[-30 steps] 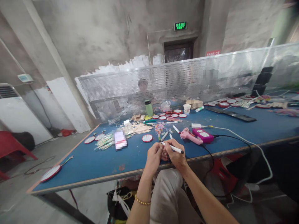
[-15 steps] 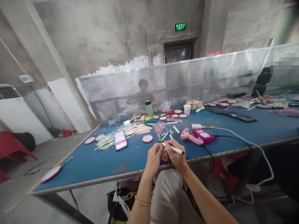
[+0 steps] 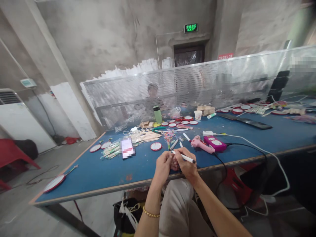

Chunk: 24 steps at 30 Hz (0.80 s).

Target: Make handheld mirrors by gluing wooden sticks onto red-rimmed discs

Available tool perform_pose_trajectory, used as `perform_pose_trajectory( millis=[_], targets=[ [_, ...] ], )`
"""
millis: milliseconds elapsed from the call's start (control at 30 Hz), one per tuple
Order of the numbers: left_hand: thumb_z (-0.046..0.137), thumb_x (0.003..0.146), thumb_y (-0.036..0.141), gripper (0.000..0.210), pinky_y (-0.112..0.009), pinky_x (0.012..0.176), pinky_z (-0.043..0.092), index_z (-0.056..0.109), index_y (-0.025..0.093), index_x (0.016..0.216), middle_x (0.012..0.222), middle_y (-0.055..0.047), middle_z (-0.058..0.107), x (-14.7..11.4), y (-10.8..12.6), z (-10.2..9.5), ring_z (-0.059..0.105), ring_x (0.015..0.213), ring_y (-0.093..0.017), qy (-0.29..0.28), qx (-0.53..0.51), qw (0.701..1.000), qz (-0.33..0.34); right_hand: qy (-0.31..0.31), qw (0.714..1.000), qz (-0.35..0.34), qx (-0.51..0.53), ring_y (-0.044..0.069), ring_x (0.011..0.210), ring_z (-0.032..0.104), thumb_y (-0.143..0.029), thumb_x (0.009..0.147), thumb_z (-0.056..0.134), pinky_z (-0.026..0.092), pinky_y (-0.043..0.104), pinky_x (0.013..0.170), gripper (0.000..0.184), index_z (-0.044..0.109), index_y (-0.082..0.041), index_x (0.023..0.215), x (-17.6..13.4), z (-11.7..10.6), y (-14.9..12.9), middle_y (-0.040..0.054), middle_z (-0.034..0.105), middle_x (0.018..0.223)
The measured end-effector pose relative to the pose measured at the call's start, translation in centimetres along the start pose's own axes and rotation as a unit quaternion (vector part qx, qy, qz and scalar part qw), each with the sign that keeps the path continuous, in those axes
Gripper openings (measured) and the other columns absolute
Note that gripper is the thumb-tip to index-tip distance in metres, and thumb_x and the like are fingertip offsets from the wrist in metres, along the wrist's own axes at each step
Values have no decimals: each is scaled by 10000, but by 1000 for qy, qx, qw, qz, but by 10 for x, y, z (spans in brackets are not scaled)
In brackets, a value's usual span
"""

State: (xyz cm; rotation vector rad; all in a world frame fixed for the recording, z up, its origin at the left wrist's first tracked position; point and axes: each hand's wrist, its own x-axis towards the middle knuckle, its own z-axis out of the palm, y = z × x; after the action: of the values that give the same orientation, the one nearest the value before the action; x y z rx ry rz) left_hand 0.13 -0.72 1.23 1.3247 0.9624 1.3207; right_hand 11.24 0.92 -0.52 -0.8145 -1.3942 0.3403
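My right hand (image 3: 188, 164) grips a white marker pen (image 3: 185, 158) with a dark end, its tip pointing left toward the fingers of my left hand. Closed in a pinch, my left hand (image 3: 163, 166) holds a narrow stick (image 3: 169, 144) coloured green and red, which sticks up past the fingertips. Its lower part is hidden by my fingers. Both hands touch at the table's front edge. Just beyond them lie a grey pen (image 3: 174, 144), another white pen (image 3: 186, 137) and a heap of colourful rubber bands (image 3: 170, 134). A round red-rimmed white disc (image 3: 156, 146) lies to the left.
On the blue table (image 3: 103, 177) are a pink glue gun (image 3: 201, 144), a magenta box (image 3: 215, 143) with cables, a phone (image 3: 127, 148), wooden sticks (image 3: 148, 135), a green bottle (image 3: 157, 114) and a paper cup (image 3: 197, 115). A perforated metal screen (image 3: 118, 95) stands behind, with a person beyond it.
Almost nothing differs. Both hands keep their place and hold, and the person behind the screen has raised their head slightly.
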Motion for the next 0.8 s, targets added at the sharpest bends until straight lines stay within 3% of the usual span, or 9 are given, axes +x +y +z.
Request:
perform_pose_trajectory(
  millis=[800],
  targets=[
    [647,718,464,333,-237,477,525,469,185,683,569,53,543,-1,0,0,566,481,-110,-1,1,1000,1,-22,1000,-8,-9,112,472,574,-295,878,520,474,211,509,220,619,-190,712,1,0,2,-16,627,559]
  ],
)
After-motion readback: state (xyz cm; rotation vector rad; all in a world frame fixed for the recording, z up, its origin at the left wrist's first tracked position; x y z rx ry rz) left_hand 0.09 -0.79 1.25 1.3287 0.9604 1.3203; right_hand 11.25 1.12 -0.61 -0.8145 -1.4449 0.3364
